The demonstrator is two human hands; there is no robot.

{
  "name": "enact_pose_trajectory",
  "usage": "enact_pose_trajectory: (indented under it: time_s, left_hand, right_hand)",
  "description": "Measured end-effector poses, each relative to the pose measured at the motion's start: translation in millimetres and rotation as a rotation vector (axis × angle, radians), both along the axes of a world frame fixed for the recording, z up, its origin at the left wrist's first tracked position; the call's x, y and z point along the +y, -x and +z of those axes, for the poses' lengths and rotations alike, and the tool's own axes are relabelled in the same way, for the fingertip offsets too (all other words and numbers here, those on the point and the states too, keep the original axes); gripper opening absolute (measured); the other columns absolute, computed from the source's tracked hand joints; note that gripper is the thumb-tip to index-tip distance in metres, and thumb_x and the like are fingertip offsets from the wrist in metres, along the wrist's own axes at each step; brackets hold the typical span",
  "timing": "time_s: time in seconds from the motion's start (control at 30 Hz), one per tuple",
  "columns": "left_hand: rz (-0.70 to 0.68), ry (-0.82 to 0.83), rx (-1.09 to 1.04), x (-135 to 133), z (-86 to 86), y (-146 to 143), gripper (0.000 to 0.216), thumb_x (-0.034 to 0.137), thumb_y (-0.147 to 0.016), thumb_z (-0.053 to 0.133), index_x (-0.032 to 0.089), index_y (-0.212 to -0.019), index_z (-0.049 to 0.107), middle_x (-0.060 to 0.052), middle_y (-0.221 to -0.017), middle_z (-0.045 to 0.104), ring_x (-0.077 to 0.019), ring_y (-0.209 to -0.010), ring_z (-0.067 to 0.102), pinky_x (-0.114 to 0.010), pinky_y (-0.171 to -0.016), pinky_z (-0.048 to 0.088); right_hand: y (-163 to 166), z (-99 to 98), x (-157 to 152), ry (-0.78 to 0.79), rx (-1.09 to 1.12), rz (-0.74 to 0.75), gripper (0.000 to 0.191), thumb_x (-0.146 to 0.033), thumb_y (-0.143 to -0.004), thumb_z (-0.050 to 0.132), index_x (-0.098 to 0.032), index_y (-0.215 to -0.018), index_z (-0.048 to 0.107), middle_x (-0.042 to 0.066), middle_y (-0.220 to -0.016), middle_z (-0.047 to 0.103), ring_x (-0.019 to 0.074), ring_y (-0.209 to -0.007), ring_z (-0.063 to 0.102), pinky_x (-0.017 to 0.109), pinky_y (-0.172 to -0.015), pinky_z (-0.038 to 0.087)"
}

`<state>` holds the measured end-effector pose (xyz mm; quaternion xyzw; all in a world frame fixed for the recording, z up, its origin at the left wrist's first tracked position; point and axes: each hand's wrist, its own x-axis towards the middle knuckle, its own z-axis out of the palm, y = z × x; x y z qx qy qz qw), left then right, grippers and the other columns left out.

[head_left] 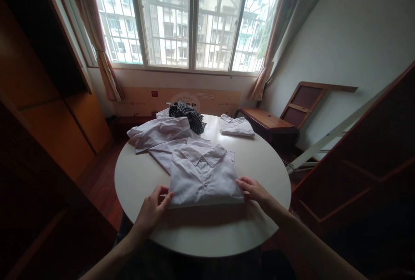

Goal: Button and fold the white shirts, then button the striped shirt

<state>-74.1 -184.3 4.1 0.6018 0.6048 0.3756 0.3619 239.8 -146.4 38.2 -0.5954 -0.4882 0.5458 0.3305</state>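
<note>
A white collared shirt [207, 180], folded into a rectangle with its buttons facing up, is between my hands. Its near edge seems slightly raised over the table, with a shadow below. My left hand [154, 204] grips the near left corner, thumb on top. On the other side, my right hand [254, 191] pinches the right edge, its fingertips partly behind the cloth. Loose white clothes [162, 135] lie just behind and to the left, touching or close to the folded shirt. A black striped garment [188, 116] is heaped on top of them.
Another folded white shirt [236, 125] lies at the back right of the round white table [259, 163]. A wooden bench [267, 118] stands past it near the wall. Dark wooden panels rise on both sides, and a barred window [194, 25] is ahead.
</note>
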Motion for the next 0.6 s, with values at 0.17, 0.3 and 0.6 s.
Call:
enact_pose_trajectory:
  time_s: [0.17,0.3,0.6]
  left_hand:
    - [0.033,-0.211,0.256,-16.7,-4.1,1.9,0.035,0.044,-0.072,0.051,0.019,-0.096,0.053,-0.004,-0.075,0.061,-0.0189,-0.068,0.059,-0.033,-0.066,0.048]
    - [0.038,-0.272,0.202,-23.2,-10.4,-2.3,0.047,0.037,-0.063,0.061,0.019,-0.105,0.051,-0.006,-0.088,0.060,-0.0203,-0.077,0.058,-0.035,-0.072,0.048]
    - [0.019,-0.073,0.029,-14.7,0.9,-0.5,0.025,0.034,-0.061,0.063,0.020,-0.081,0.060,-0.005,-0.084,0.063,-0.0208,-0.076,0.058,-0.030,-0.071,0.046]
  right_hand:
    - [-8.0,-9.2,-7.0,-0.030,0.020,0.028,0.039,-0.052,-0.058,0.061,-0.016,-0.071,0.055,0.001,-0.068,0.057,0.0145,-0.064,0.054,0.026,-0.058,0.042]
    - [-10.9,-17.4,-11.2,-0.097,0.034,-0.010,0.044,-0.053,-0.056,0.063,-0.016,-0.079,0.055,0.003,-0.074,0.059,0.0171,-0.068,0.056,0.028,-0.060,0.043]
    - [-6.7,-17.9,-24.8,-0.218,0.027,-0.075,0.038,-0.054,-0.067,0.054,-0.017,-0.077,0.055,0.005,-0.079,0.059,0.0179,-0.071,0.056,0.027,-0.064,0.045]
